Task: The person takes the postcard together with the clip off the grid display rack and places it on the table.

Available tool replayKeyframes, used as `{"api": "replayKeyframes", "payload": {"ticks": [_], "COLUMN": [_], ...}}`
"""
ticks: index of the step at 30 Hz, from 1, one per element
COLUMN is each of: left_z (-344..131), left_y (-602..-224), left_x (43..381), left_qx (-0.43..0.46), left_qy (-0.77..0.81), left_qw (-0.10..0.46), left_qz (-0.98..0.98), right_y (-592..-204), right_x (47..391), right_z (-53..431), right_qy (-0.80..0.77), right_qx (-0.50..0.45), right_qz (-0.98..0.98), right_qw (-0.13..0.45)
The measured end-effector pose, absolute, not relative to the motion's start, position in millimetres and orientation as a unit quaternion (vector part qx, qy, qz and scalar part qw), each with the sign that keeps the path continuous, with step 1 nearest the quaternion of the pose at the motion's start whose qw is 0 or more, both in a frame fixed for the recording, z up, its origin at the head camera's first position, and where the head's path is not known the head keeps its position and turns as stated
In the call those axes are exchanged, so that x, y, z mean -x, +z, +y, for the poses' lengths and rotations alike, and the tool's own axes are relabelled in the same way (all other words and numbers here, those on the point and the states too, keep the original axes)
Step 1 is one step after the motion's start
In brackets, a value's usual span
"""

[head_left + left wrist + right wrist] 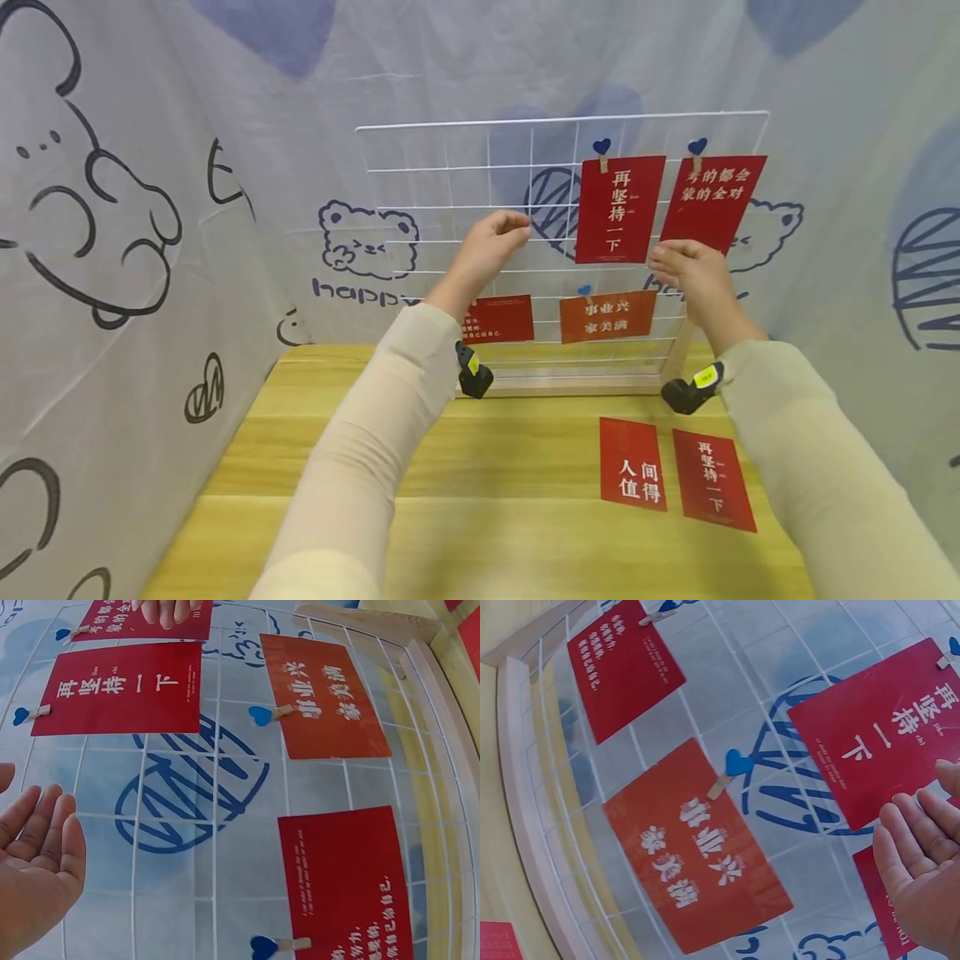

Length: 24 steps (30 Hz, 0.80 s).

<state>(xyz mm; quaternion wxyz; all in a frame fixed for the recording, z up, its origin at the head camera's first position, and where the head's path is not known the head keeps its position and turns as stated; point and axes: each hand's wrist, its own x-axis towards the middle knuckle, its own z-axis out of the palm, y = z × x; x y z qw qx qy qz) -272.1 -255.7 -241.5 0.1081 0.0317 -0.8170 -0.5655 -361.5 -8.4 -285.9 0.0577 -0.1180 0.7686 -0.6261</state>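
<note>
sleeves (367,450), hands (489,248) (692,273) near red cards (621,210)

Cards (596,225) look like smooth paper, the grid (562,121) metal wire, the backdrop (450,58) cloth (visibly creased).

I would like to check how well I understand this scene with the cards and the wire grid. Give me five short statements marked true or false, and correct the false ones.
1. Four cards hang on the white wire grid. True.
2. The left hand is gripping a card. False: the left hand holds nothing.
3. The orange card hangs in the lower row. True.
4. All of the cards in view hang on the grid. False: two red cards lie on the wooden table.
5. A blue heart clip is fixed on the orange card. True.
</note>
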Motion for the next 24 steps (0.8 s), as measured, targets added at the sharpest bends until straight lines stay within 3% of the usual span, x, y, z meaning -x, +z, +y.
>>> {"api": "replayKeyframes", "payload": {"ticks": [15,24], "left_z": [-239.2,-232.0], "left_y": [-222.3,-210.5], "left_x": [298.9,311.6], "left_qx": [0.020,0.032], "left_qy": [-0.546,-0.539], "left_qw": [0.142,0.149], "left_qz": [-0.825,-0.829], "right_y": [-270.9,-265.0], "right_x": [371.4,376.1], "right_z": [-14.8,-19.5], "right_qy": [-0.615,-0.620], "right_qx": [0.058,0.068], "right_qz": [0.785,0.780], "right_qw": [0.045,0.046]}}
